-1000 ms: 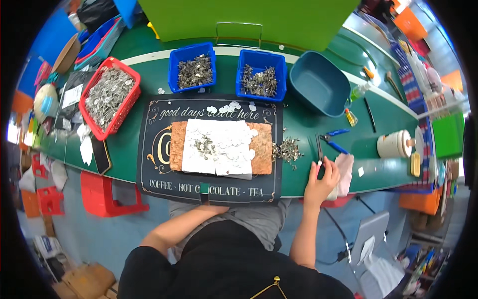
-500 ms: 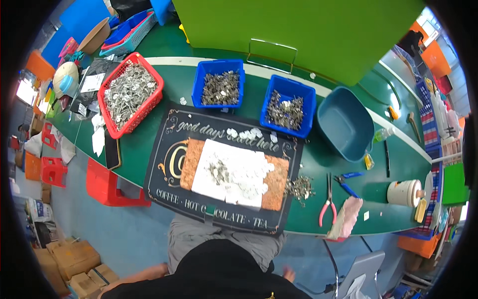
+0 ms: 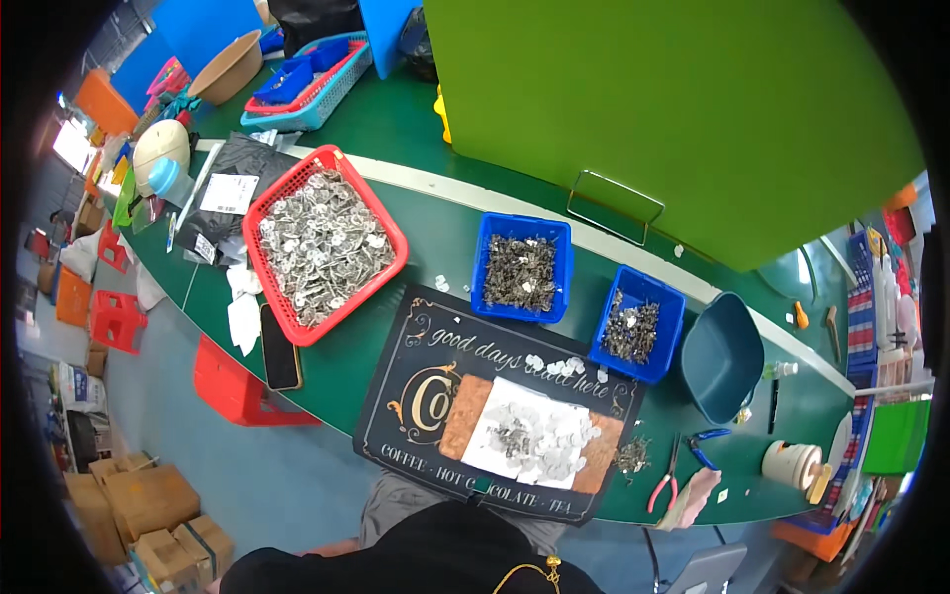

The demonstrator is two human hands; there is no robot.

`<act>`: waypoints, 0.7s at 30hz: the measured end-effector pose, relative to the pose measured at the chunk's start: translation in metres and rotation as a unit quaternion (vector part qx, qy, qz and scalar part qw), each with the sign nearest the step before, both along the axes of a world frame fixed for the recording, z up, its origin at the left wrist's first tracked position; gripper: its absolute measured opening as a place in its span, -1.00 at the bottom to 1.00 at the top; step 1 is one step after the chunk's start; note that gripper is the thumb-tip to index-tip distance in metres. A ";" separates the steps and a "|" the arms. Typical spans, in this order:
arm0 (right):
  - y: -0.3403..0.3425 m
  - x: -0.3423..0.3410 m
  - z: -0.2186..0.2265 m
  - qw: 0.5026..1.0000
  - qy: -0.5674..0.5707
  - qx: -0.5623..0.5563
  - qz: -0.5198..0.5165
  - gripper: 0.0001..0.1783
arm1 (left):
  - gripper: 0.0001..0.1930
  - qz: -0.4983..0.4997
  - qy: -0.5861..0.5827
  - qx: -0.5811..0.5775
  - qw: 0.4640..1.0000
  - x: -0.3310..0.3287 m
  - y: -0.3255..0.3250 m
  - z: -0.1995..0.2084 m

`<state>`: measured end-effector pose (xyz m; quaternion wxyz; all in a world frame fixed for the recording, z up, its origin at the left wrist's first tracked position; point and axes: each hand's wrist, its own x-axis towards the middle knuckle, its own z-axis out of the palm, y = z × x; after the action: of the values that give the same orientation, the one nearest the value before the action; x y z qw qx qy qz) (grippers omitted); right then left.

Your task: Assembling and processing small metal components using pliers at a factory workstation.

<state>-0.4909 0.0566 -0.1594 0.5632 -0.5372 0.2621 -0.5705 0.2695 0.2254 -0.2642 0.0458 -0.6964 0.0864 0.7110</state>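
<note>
hands out of view, so grip unknowable. metal bits [image 3: 522,439] heaped on white sheet [image 3: 529,445] atop black mat [image 3: 416,381], centred just beyond lap; pink pliers [image 3: 664,480] lying right, handles pointing near.

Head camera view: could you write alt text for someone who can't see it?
Seen from above, a black doormat on a green table holds a white sheet strewn with small metal parts. Beyond it stand a red basket and two blue bins of parts; pink-handled pliers lie at right. No hands show.
</note>
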 end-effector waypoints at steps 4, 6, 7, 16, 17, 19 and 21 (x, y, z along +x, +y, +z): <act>0.097 0.067 -0.057 0.967 -0.190 0.131 -0.108 -0.60 | -0.71 0.001 0.059 -0.001 0.998 -0.001 0.025 -0.028; 0.177 0.108 -0.051 0.964 0.085 0.232 0.095 -0.66 | -0.69 -0.003 0.089 0.024 0.996 -0.001 0.076 -0.023; 0.218 0.123 -0.039 0.916 0.215 0.277 0.195 -0.69 | -0.68 -0.008 0.104 0.040 0.994 0.004 0.103 -0.015; 0.079 0.271 0.036 0.724 0.628 0.210 -0.194 -0.67 | -0.67 -0.236 -0.174 -0.538 0.790 -0.075 -0.079 0.090; 0.076 0.285 0.043 0.744 0.607 0.173 -0.218 -0.67 | -0.64 -0.303 -0.194 -0.566 0.742 -0.090 -0.087 0.098; 0.076 0.308 0.045 0.792 0.570 0.144 -0.162 -0.63 | -0.53 -0.419 -0.228 -0.569 0.670 -0.130 -0.088 0.114; 0.078 0.323 0.029 0.806 0.572 0.075 -0.136 -0.60 | -0.46 -0.469 -0.242 -0.551 0.646 -0.161 -0.098 0.127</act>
<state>-0.1678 0.1347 -0.1306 0.2671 -0.6812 0.6488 -0.2092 0.1085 0.1275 -0.1368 0.0007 -0.6068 0.7634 0.2216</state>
